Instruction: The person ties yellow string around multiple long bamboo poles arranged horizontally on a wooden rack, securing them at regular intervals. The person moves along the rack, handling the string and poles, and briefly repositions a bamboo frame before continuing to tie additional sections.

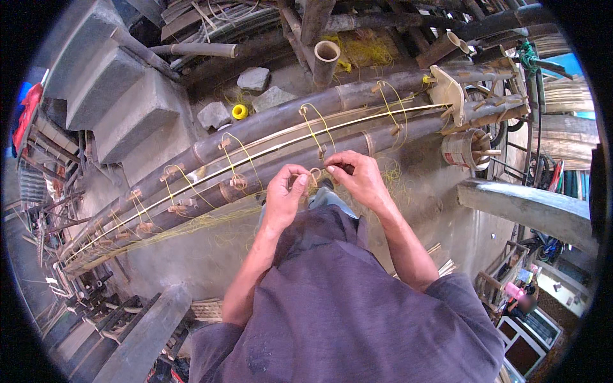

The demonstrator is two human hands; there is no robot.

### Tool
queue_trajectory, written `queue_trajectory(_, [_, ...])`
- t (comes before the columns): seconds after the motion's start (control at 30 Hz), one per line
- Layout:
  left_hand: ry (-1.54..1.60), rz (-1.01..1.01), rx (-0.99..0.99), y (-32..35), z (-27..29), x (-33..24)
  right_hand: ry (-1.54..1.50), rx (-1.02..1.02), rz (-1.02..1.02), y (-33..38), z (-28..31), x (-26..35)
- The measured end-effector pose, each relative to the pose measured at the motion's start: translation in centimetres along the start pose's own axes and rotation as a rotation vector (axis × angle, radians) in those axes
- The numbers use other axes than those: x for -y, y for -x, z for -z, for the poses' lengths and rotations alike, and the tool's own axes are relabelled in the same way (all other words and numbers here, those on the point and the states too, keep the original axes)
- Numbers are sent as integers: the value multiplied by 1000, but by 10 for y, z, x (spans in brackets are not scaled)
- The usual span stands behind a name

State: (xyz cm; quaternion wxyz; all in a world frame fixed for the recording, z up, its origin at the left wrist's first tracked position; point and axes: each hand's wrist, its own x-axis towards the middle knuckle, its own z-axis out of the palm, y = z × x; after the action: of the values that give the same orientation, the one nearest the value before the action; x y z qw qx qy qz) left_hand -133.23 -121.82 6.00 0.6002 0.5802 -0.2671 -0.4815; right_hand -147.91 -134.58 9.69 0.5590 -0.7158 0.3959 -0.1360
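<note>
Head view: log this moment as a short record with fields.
left hand: pinches a small loop of thin strip
right hand: pinches the same loop from the other side
work piece: two long bamboo poles lying side by side, with a thin slat between them
ties: yellow string loops spaced along the poles
nearby: yellow string spool on the ground beside stones; concrete steps

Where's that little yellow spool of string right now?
In the head view the yellow spool sits on the ground at upper left of centre, beyond the long bamboo poles, beside the grey stones near the concrete steps.
</note>
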Motion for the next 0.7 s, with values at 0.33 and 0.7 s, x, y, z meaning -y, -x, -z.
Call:
queue_trajectory(0.33, [7, 12, 81, 0, 11, -3, -551, 67, -228, 10, -19, 0])
queue_trajectory(0.7, [199, 133, 15, 2, 18, 12, 168, -252, 207, 25, -16, 46])
